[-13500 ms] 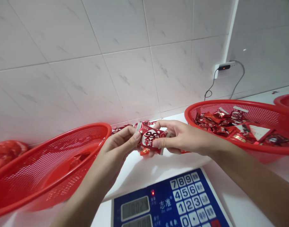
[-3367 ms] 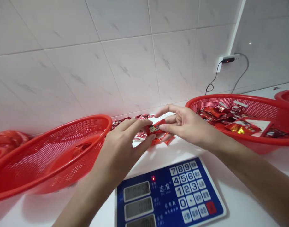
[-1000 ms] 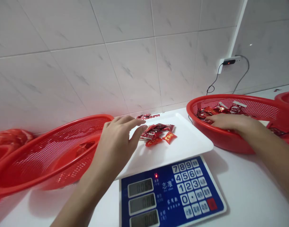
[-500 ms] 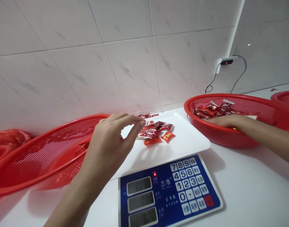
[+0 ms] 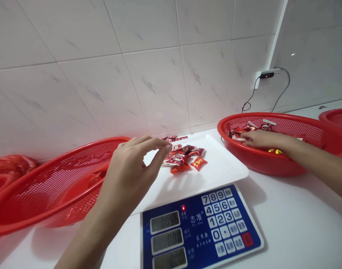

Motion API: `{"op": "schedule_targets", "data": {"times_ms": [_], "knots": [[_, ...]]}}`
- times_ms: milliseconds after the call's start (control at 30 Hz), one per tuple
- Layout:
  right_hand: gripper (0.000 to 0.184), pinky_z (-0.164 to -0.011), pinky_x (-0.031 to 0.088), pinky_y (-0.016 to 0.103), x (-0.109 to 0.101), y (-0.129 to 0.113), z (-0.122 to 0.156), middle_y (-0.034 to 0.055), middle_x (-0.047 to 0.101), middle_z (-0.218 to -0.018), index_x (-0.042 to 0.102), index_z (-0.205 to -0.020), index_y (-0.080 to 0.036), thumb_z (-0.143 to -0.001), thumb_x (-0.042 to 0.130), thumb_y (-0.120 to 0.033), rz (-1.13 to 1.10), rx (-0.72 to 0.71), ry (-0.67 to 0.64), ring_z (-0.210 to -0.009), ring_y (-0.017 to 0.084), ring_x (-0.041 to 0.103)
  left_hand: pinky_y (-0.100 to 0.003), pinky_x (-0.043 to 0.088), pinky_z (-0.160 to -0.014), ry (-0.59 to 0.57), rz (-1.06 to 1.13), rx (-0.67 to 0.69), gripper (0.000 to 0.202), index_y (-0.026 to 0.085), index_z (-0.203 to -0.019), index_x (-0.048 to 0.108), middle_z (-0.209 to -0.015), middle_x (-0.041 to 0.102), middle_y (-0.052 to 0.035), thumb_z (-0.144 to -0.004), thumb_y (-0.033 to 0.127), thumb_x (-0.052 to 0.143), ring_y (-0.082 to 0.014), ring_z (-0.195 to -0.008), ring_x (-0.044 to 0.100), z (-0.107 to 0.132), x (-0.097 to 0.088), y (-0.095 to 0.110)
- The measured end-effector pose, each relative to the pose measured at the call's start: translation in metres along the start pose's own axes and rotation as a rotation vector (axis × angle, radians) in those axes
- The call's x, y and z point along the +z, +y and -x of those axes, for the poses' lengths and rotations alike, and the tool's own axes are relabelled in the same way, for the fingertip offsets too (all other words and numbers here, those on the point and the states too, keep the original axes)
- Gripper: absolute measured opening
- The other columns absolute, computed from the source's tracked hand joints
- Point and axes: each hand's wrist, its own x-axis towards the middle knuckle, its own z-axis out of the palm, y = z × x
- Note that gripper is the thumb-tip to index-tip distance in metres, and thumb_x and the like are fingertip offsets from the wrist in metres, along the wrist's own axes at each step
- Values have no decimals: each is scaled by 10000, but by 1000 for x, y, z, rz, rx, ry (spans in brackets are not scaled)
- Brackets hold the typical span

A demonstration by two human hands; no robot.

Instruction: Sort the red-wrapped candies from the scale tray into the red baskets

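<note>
My left hand (image 5: 134, 160) hovers over the left part of the white scale tray (image 5: 215, 175), thumb and forefinger tips pinched together. No item shows between them. Red wrapped candies (image 5: 178, 158) lie in a small heap on the tray, just right of those fingertips. Inside the right red basket (image 5: 271, 164), my right hand (image 5: 259, 139) has its fingers closed at a red-and-white wrapped candy (image 5: 237, 138); part of the grip is hidden. The blue scale panel (image 5: 199, 228) with its keypad and displays faces me.
A red mesh basket (image 5: 47, 168) at left has a few red packets inside. Behind the tray lie more red wrappers (image 5: 173, 138). A red bag (image 5: 14, 164) sits far left, another red basket (image 5: 336, 116) far right. A cable runs from the wall socket (image 5: 266, 74).
My right hand has risen from deep among the candies, so its fingers now show above them. My left hand and the heap on the tray stay nearly the same.
</note>
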Motion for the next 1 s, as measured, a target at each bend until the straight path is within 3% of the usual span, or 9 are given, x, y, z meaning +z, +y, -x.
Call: {"op": "schedule_targets", "data": {"times_ms": [167,233,300,400,500,667,767,867,1000], "knots": [[249,-567,361,305,-14,-30,0,87,649,-757,628,-1115,-162,-1009,440,-287,-41,51,86,-524,128,529,-319,477,-737,4,68,-50,176,275,-923,800,-899,809,17,-940,345,640,-196,-831,719,1,-3,0],[277,-539,377,283,-19,-52,9,52,662,-774,608,-1217,-208,-1020,478,-354,-218,15,31,-525,128,543,-289,503,-718,-19,151,-104,186,287,-996,802,-978,817,9,-942,385,654,-200,-906,732,1,-4,1],[271,-529,395,269,-19,-76,23,42,683,-804,674,-1166,-231,-969,610,-406,-407,-127,-215,-584,139,583,-260,531,-703,-60,266,-157,257,295,-1091,788,-1032,814,-5,-953,463,650,-200,-966,734,2,-3,2],[211,-517,383,254,-11,-104,40,15,662,-723,734,-989,-217,-922,678,-409,-469,-359,-536,-596,132,574,-251,567,-720,-161,462,-193,305,251,-1075,767,-980,800,-35,-960,501,636,-195,-920,737,1,1,2],[148,-515,361,251,4,-114,44,-14,612,-644,732,-925,-194,-922,659,-323,-512,-437,-576,-549,109,516,-284,590,-734,-256,591,-206,211,205,-922,707,-928,777,-55,-947,405,646,-196,-837,732,0,7,0],[108,-534,339,240,23,-111,36,-52,537,-585,735,-919,-192,-912,697,-293,-599,-445,-645,-523,93,454,-333,603,-729,-265,564,-220,186,201,-826,634,-846,739,-63,-934,352,622,-222,-814,724,-1,16,-7],[232,-486,295,233,27,-111,36,-53,528,-594,715,-915,-180,-907,740,-411,-722,-361,-673,-500,81,415,-322,594,-723,-168,574,-206,146,207,-812,634,-840,733,-51,-917,308,644,-210,-808,714,0,19,-9],[451,-446,262,243,29,-112,39,-27,541,-606,703,-939,-163,-894,704,-612,-859,-277,-694,-483,86,399,-295,576,-765,39,557,-140,123,233,-810,624,-840,725,-6,-925,257,659,-176,-828,696,2,18,-9],[563,-444,263,254,28,-114,42,4,532,-612,675,-866,-169,-888,626,-730,-983,-218,-798,-508,107,402,-274,558,-767,153,279,33,120,284,-853,646,-853,742,53,-963,235,648,-145,-816,697,5,13,-10]]}}
